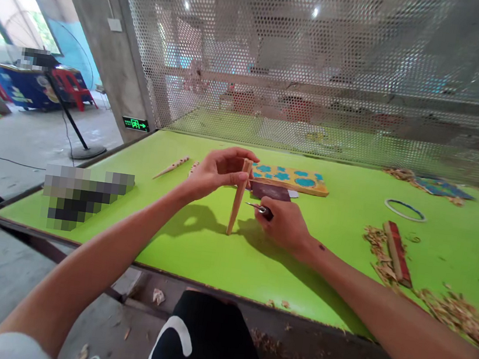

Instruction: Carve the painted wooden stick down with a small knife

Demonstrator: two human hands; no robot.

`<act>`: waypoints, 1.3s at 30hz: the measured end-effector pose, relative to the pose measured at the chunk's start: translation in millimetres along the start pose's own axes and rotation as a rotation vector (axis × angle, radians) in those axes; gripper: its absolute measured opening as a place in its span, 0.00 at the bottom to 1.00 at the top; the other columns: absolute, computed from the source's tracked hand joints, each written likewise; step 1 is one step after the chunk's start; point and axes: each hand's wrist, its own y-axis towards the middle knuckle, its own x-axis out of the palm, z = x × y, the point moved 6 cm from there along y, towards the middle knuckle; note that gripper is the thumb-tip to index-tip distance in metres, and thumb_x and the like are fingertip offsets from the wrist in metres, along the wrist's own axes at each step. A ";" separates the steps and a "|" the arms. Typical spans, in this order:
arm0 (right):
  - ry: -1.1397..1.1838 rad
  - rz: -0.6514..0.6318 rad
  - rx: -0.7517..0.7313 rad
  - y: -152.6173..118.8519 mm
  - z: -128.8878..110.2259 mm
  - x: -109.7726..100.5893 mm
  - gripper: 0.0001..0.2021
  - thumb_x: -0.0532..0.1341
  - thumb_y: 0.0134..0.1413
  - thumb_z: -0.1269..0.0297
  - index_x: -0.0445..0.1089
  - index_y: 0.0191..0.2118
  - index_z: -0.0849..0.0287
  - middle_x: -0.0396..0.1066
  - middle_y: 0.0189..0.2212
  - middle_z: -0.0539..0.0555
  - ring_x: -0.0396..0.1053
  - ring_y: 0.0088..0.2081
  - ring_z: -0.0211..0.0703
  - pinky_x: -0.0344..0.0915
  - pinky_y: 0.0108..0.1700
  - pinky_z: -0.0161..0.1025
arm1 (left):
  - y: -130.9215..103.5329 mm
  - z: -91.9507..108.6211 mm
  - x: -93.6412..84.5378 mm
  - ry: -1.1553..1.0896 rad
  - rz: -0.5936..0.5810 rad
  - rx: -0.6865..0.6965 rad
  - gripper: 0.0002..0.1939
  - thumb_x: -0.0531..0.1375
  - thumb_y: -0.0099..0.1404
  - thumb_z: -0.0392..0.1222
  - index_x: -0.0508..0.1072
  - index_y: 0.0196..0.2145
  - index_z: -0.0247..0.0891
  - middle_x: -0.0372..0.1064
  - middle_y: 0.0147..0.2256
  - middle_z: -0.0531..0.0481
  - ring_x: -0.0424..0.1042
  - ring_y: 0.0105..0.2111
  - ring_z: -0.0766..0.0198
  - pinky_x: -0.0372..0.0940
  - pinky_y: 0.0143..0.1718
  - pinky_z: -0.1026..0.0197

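Observation:
My left hand grips the top of a narrow wooden stick, which stands nearly upright with its thinner lower end at the green tabletop. To the right of the stick, my right hand is closed round a small knife, its blade pointing left towards the stick without visibly touching it. Behind my hands lies a yellow board with blue shapes. A dark brown flat piece lies just in front of that board, partly hidden by my right hand.
A pointed, spotted stick lies left of my left hand. On the right are a white and blue ring, a red-sided wood strip and wood shavings. A perforated metal screen rises along the table's far edge.

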 end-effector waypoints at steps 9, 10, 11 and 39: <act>-0.023 -0.065 0.020 -1.0 3.7 7.5 0.10 0.57 0.56 0.62 0.62 0.25 0.55 0.65 0.20 0.49 0.51 0.23 0.37 0.43 0.29 0.38 | 3.0 -9.2 -23.5 0.050 0.171 -0.007 0.21 0.70 0.58 0.42 0.75 0.48 0.32 0.79 0.35 0.45 0.79 0.34 0.61 0.77 0.39 0.58; -0.024 -0.071 0.022 -0.9 3.7 8.1 0.10 0.57 0.57 0.62 0.62 0.25 0.55 0.66 0.20 0.49 0.51 0.23 0.37 0.43 0.29 0.38 | 3.0 -9.5 -24.7 0.060 0.181 -0.009 0.21 0.70 0.58 0.42 0.75 0.48 0.32 0.78 0.35 0.45 0.79 0.33 0.62 0.77 0.38 0.59; -0.025 -0.077 0.022 -0.8 3.7 8.7 0.10 0.57 0.57 0.62 0.62 0.25 0.55 0.66 0.20 0.49 0.52 0.23 0.37 0.43 0.29 0.38 | 3.0 -9.5 -25.2 0.068 0.188 -0.012 0.21 0.70 0.58 0.42 0.75 0.48 0.32 0.78 0.35 0.45 0.79 0.33 0.62 0.77 0.38 0.59; -0.018 -0.115 0.031 -0.1 2.3 10.1 0.12 0.56 0.58 0.61 0.61 0.25 0.55 0.63 0.19 0.49 0.50 0.23 0.37 0.43 0.29 0.38 | 1.3 -7.7 -26.2 0.214 0.176 0.017 0.23 0.68 0.62 0.46 0.72 0.51 0.30 0.78 0.35 0.43 0.78 0.33 0.63 0.73 0.32 0.62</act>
